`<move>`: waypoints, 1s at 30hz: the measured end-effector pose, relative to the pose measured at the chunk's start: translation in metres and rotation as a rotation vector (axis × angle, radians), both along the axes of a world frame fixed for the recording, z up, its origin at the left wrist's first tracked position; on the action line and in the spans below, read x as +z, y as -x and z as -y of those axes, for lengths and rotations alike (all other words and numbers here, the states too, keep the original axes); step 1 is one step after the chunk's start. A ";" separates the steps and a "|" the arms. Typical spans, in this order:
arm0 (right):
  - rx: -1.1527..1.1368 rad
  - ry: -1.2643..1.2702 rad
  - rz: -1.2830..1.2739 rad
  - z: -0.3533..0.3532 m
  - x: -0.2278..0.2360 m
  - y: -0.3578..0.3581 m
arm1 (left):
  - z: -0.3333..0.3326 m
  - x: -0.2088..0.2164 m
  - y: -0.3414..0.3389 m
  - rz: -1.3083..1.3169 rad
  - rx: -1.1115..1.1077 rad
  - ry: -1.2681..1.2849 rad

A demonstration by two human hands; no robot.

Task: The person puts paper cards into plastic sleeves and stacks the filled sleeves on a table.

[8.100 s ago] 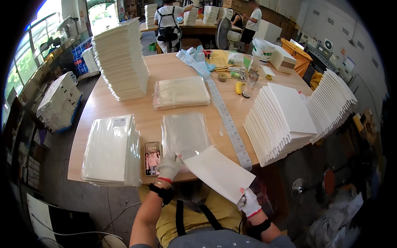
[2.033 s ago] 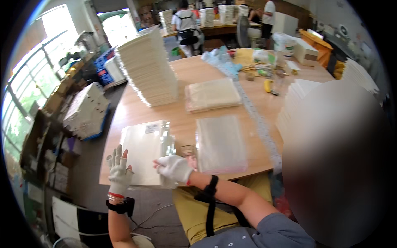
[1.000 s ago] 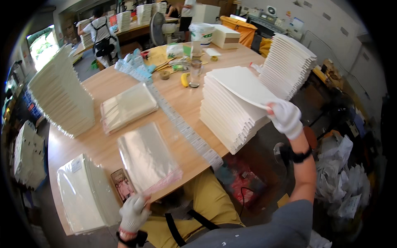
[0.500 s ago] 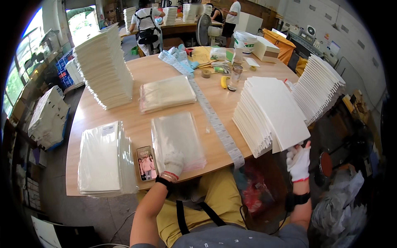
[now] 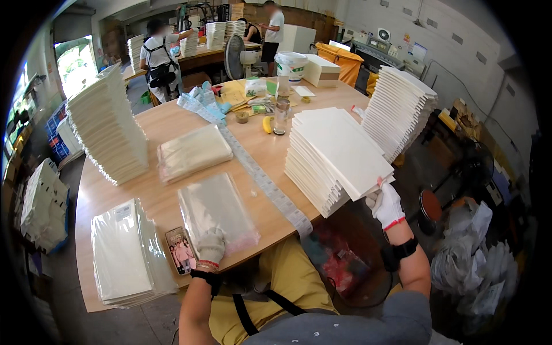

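Note:
My left hand (image 5: 211, 246), in a white knit glove, is at the near edge of a stack of clear plastic bags (image 5: 215, 201), its fingers bunched on the top bag. A phone (image 5: 181, 250) with a lit screen lies just left of it. My right hand (image 5: 386, 206), gloved too, pinches the near right corner of a white board (image 5: 339, 146) on top of a tall fanned pile (image 5: 310, 167), thumb above and the other fingers mostly hidden below. Left of the phone lies a pile of white boards in clear bags (image 5: 122, 250).
Tall white stacks stand at far left (image 5: 106, 126) and far right (image 5: 397, 112). A label strip (image 5: 264, 181) crosses the table (image 5: 155, 201). Beyond lie more bags (image 5: 195, 152), a banana (image 5: 267, 125), a glass (image 5: 280, 115) and a bucket (image 5: 290, 68). Several people work at the back.
My right hand has come up onto the white board's corner and closed on it. The view has swung right, shifting the table leftward. My left hand stays at the bags.

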State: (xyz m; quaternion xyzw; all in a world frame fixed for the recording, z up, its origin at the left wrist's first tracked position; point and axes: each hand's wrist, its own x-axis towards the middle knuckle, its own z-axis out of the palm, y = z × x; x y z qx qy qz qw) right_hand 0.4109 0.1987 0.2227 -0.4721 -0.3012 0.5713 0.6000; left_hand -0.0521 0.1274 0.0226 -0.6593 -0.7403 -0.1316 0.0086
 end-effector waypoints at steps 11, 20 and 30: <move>-0.111 -0.834 1.309 0.027 0.003 0.013 | -0.004 0.124 -0.035 1.016 -0.229 -0.386; 0.712 -0.616 0.782 -0.008 -0.107 0.151 | 0.058 0.090 0.023 1.544 0.132 -0.060; 0.914 -0.679 1.068 -0.039 -0.141 0.175 | 0.050 0.036 0.033 1.017 0.111 -0.052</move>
